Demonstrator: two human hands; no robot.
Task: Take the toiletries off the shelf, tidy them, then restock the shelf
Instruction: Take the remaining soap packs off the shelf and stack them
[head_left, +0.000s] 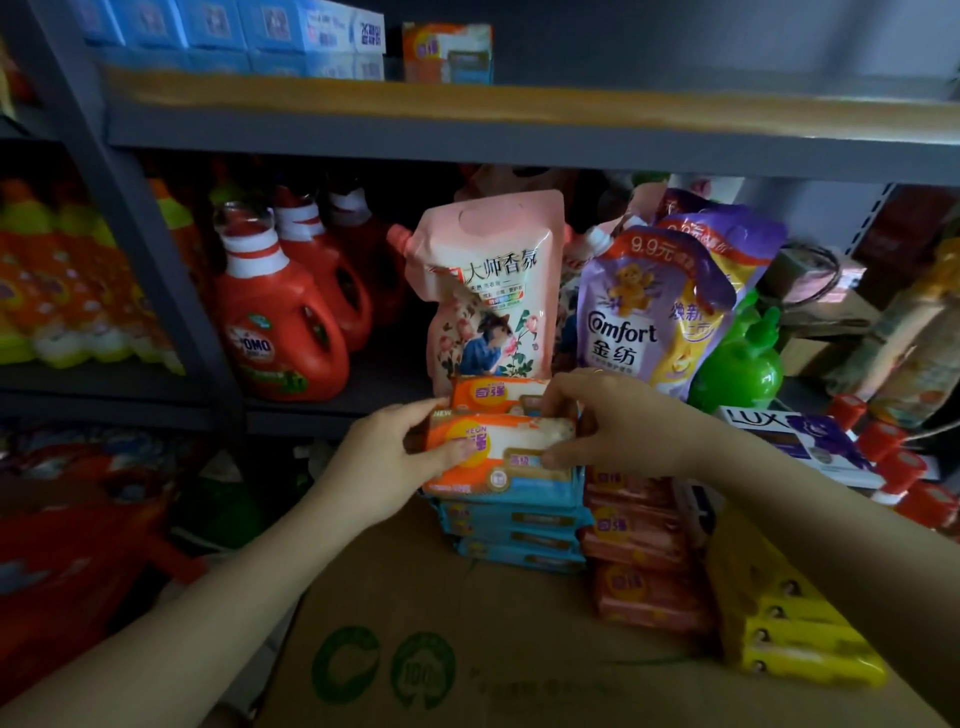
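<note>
Left hand (384, 457): forearm reaching forward, thumb and fingers pinching the soap pack (501, 454) at its left end.
Right hand (618, 423): fingers curled over the pack's right end, above the blue stack (514, 535).

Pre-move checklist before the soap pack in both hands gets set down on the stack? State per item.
1. Left hand grips the orange-and-blue wrapped soap pack at its left end: ok.
2. Right hand pinches the pack's right end: ok.
3. Pack roughly level over the stack of blue-edged soap packs: ok.
4. Stack squared up: not ok, lower packs sit slightly offset.
5. Second orange soap pack behind, touching the held one or apart: cannot tell.
6. Neighbouring stack of pink soap packs on the brown cardboard box leaves the blue stack's top unobstructed: ok.
</note>
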